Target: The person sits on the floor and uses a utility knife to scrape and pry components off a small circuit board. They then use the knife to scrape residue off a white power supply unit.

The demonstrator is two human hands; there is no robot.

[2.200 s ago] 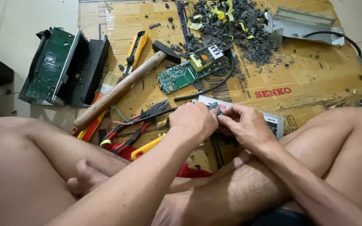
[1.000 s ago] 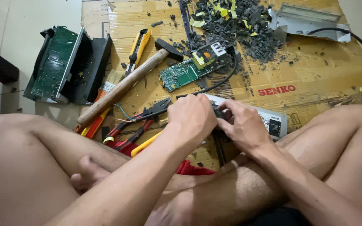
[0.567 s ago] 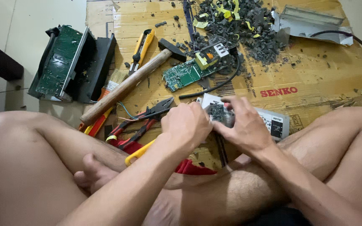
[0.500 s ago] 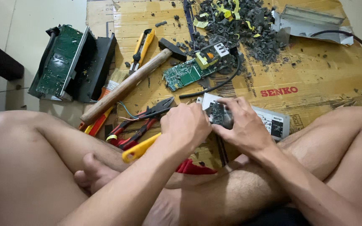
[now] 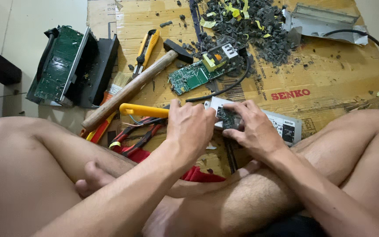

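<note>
Left hand (image 5: 189, 127): my fingers closed around a yellow-handled tool (image 5: 143, 110), just left of the power-supply box (image 5: 281, 125).
Right hand (image 5: 248, 127): fingers curled, pressing that box's near end.
Hammer (image 5: 132, 87): beyond, left of the box.

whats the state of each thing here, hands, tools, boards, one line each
left hand: closed around the yellow-handled tool
right hand: gripping the white metal box, fingers on its open end
hammer: lying flat on the cardboard
utility knife: lying flat, blade not visible
green circuit board: bare, out of any case
black case: opened, board exposed
dark rubble pile: scattered
</note>
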